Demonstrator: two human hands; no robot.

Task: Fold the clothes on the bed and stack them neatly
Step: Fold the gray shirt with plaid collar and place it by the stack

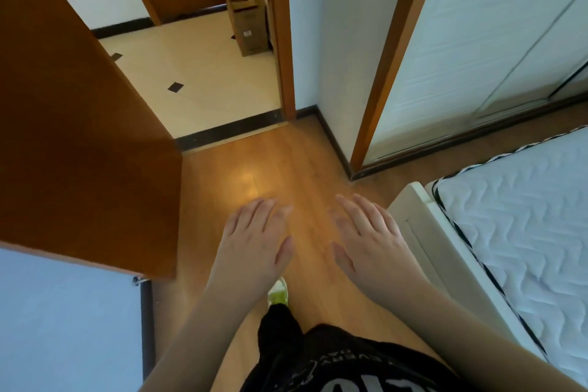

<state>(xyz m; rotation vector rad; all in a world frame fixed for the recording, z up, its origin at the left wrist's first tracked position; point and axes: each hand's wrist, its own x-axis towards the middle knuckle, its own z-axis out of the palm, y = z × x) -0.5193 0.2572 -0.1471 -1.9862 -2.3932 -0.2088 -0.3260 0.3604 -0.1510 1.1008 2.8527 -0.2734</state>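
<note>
Beside bed (pixel 521 216), left hand (pixel 254 242), right hand (pixel 369 239), both flat

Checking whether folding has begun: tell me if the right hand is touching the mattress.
Apart. The head view shows the right hand held open over the wooden floor, with the white bed frame lying between it and the mattress.

An open wooden door (pixel 79 124) at nine o'clock, a cardboard box (pixel 249 27) at twelve, wardrobe doors (pixel 477 41) at two.
</note>
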